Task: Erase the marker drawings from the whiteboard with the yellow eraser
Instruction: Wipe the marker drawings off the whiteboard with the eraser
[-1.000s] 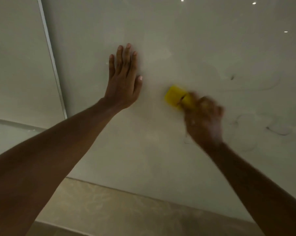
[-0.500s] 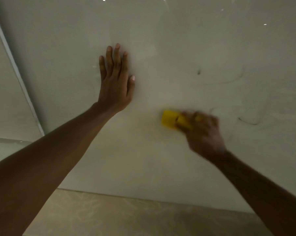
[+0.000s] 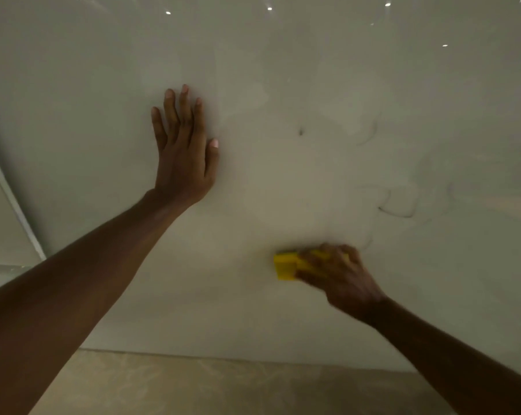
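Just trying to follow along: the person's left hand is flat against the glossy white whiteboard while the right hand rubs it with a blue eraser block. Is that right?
Nearly. The eraser is not blue: the head view shows a yellow eraser block gripped in the right hand. The rest holds: the left hand lies flat, fingers up, on the glossy white whiteboard.
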